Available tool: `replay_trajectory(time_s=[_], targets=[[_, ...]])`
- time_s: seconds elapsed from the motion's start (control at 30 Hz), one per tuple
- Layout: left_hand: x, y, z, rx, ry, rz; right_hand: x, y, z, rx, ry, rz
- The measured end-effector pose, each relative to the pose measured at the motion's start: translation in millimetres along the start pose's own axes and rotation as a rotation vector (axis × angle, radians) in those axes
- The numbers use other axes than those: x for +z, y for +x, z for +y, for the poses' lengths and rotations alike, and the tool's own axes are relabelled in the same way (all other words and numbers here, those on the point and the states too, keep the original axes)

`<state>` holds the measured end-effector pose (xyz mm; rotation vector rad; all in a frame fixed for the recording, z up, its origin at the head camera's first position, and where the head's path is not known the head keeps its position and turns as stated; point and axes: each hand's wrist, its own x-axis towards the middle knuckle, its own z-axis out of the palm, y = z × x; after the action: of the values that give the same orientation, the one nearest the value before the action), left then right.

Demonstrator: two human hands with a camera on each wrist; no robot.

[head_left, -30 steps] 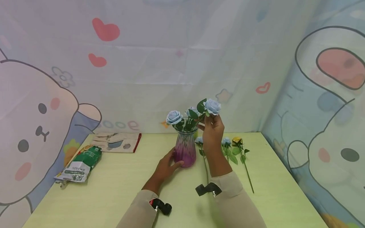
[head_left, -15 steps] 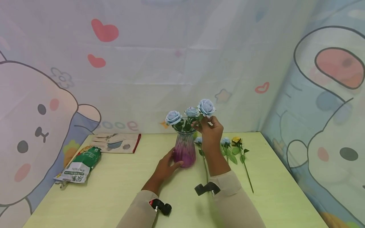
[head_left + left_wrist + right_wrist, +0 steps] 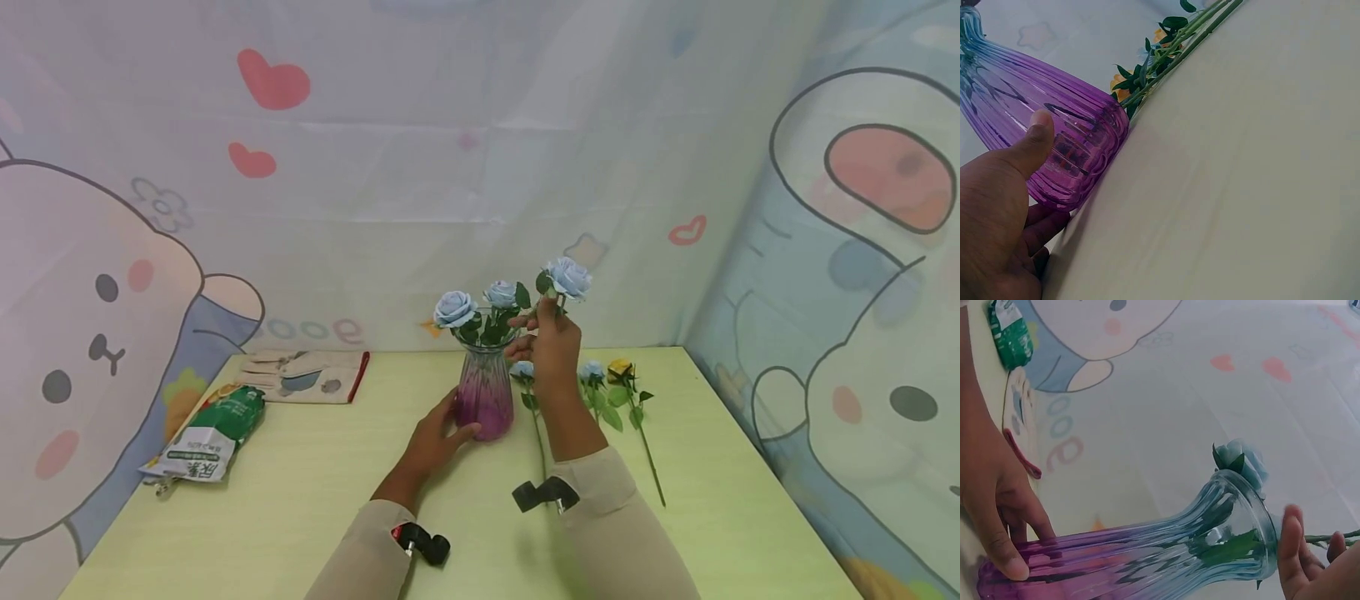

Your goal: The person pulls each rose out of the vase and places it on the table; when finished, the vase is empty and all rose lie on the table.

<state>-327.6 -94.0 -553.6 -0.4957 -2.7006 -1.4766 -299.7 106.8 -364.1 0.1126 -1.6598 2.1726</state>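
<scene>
A glass vase [image 3: 486, 396], purple at the base and clear-blue toward its flared mouth, stands on the table with two blue roses [image 3: 454, 310] in it. My left hand [image 3: 435, 437] holds its lower part, the thumb [image 3: 1039, 134] along the near side and fingers behind. Beside the vase mouth, my right hand [image 3: 557, 350] pinches another blue rose [image 3: 570, 277] just under its bloom. Its other fingers spread near the rim. In the right wrist view, a green stem [image 3: 1316, 538] shows behind the right fingers [image 3: 1290, 550]; that rose's bloom is out of that view.
Right of the vase lie more blue roses [image 3: 592, 372] and a yellow rose [image 3: 621, 372] with a long stem. A green-and-white bag [image 3: 217, 433] lies at the left, with cream gloves [image 3: 307, 377] behind it. A printed cloth [image 3: 390, 167] hangs along the table's back.
The rose in my right hand has swung left toward the vase, then back right, and its bloom has turned. The fingers have shifted on its stem. My left hand stays on the vase.
</scene>
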Motion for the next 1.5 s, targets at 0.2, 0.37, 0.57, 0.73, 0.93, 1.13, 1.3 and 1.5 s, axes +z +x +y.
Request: replay_trajectory(time_s=[0.2, 0.37, 0.57, 0.73, 0.93, 1.13, 1.3, 1.5], targets=[[0.1, 0.0, -1.9, 0.018, 0.003, 0.006, 0, -0.7, 1, 0.009, 0.138, -0.069], [0.4, -0.1, -3.1, 0.019, 0.000, 0.004, -4, -2.0, 7, -0.060, 0.127, -0.105], [0.6, -1.0, -1.8, 0.019, 0.000, 0.007, -8, -2.7, 16, -0.151, 0.040, -0.048], [0.2, -1.4, 1.4, 0.016, -0.021, 0.011, -11, 0.9, 21, -0.267, -0.023, 0.039], [0.4, -0.1, -0.1, 0.019, -0.015, 0.010, -20, 5.8, 18, -0.302, -0.032, 0.108], [-0.4, -0.5, -1.1, 0.023, -0.015, 0.008, -34, 9.1, 17, -0.221, 0.113, 0.153], [-0.6, -0.8, -1.6, 0.025, -0.016, 0.008, -45, 13.2, 17, -0.084, 0.296, 0.216], [0.6, -1.4, -3.5, 0.020, -0.006, 0.004, -63, 14.0, 14, 0.030, 0.414, 0.213]])
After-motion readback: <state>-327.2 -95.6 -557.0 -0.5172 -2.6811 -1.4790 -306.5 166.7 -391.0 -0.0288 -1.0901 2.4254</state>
